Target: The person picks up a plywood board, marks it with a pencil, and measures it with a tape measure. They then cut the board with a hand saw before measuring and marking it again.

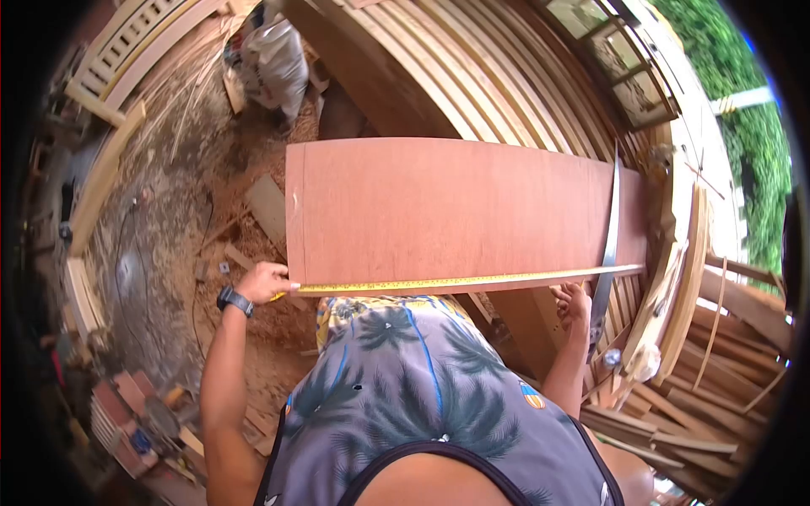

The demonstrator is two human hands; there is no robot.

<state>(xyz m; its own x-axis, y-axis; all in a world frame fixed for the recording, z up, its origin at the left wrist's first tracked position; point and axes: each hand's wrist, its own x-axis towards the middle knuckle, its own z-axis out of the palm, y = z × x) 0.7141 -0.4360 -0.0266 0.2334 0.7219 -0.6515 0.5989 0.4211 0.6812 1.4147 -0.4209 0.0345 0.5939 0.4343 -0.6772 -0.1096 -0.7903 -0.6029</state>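
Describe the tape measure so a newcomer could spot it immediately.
Find the big reddish board lying across the middle. Along its near edge runs the tape measure, stretched between the left hand and right hand. It is the only thin yellow strip.

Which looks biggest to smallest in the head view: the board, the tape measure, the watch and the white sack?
1. Board, by far the largest.
2. Tape measure, nearly as long as the board but very thin.
3. White sack; it lies farther away, so its rank is unsure.
4. Watch, smallest.
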